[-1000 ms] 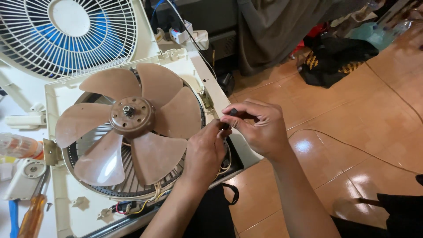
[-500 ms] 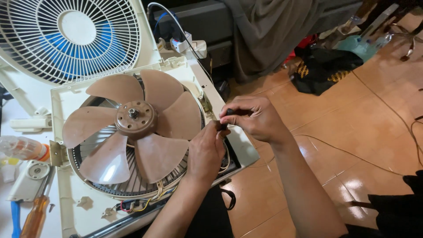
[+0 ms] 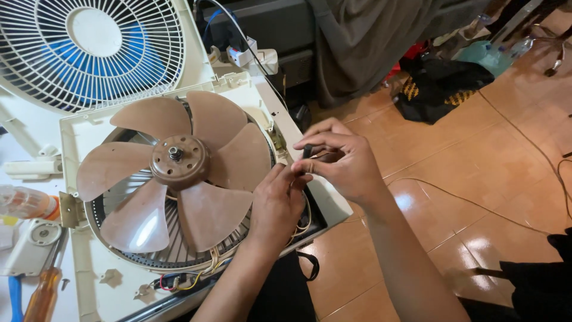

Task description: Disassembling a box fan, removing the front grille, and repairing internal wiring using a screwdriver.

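The fan is well taken apart. Its front grille is off and lies flat at the top of the white table, just above the open cream housing. The brown blade sits bare on its hub, with the nut showing at the centre, so the blade itself is not yet off.

Both hands meet at the right edge of the housing. The right hand has its fingers bunched narrow, pinching a small dark part; what the part is I cannot tell. The left hand lies over the housing rim, fingertips pressed up against that same part, fingers curled close.

Loose wires hang out along the lower edge, unconnected as far as I can see. A screwdriver with an orange handle lies untouched at the bottom left, beside a small grey piece. I judge the work to be about midway.
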